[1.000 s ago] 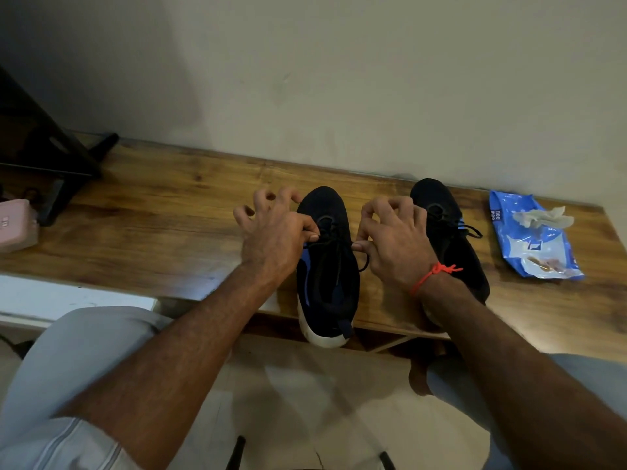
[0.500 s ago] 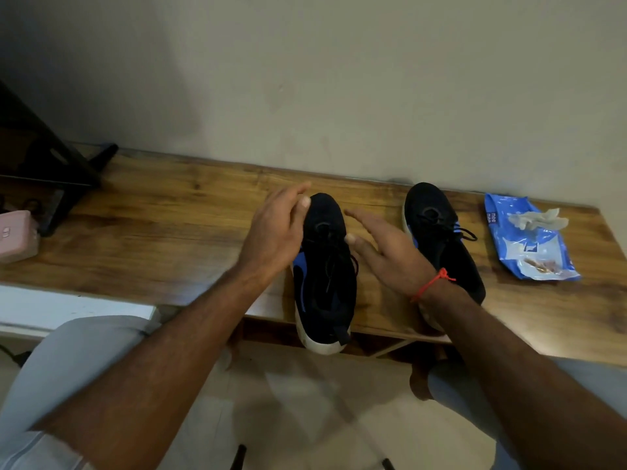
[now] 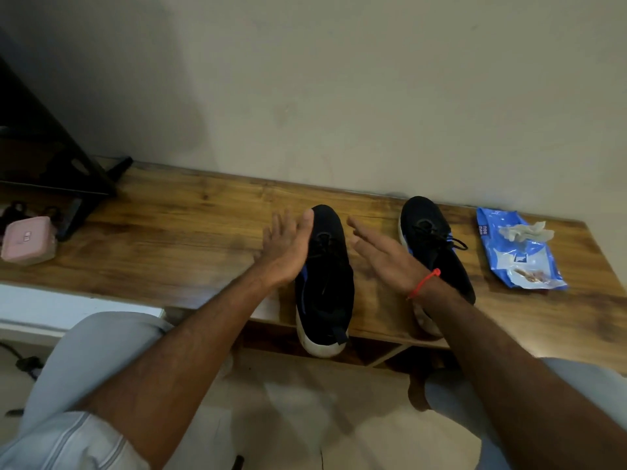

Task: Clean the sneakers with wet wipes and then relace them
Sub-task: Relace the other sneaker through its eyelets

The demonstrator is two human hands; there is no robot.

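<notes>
While both hands hover flat-fingered on either side of the nearer sneaker, the findings run as follows.

Bench: wooden surface [image 3: 190, 228] set against a pale wall, its front edge facing the seated person.

Dark stand: black frame [image 3: 51, 164] at the bench's left end, by the rear edge.

Left sneaker: black upper, blue side flash, white sole [image 3: 324, 276]; lies at the middle of the front edge, toe toward the wall, heel overhanging the edge. Black lace threaded over the tongue; how far it is tied cannot be told.

Right sneaker: same make [image 3: 431, 239]; right of the first, well apart from it, toe near the rear edge, heel hidden behind the right forearm. Lace loops trail off its right side.

Wipes pack: blue and white pouch [image 3: 519, 259] near the bench's right end, lying flat, just right of the right sneaker.

Left hand: [image 3: 288, 245] fingers straight and together, holding nothing, at the left flank of the left sneaker; contact cannot be confirmed.

Right hand: [image 3: 383, 252] fingers extended, holding nothing, between the two sneakers; red thread [image 3: 425, 283] round the wrist.

Pink case: small box [image 3: 29, 240] at the left end.

Used wipe: crumpled white tissue [image 3: 524, 230] resting on the pack's far end.
</notes>
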